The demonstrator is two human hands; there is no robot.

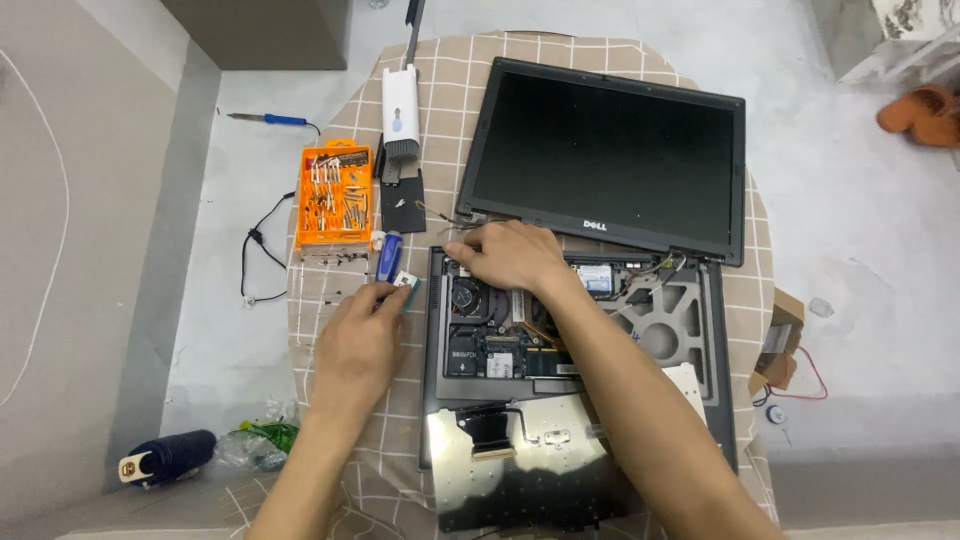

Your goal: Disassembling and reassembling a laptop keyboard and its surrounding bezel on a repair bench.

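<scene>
The opened laptop (590,300) lies with its internals bared; a blue-handled screwdriver (387,257) rests just left of it.

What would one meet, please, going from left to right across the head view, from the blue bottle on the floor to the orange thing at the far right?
Blue bottle → orange bit case → left hand → right hand → laptop screen → cardboard box → orange thing.

keyboard (520,470): bottom cut off | left hand (355,345): fingertips hide small part
</scene>
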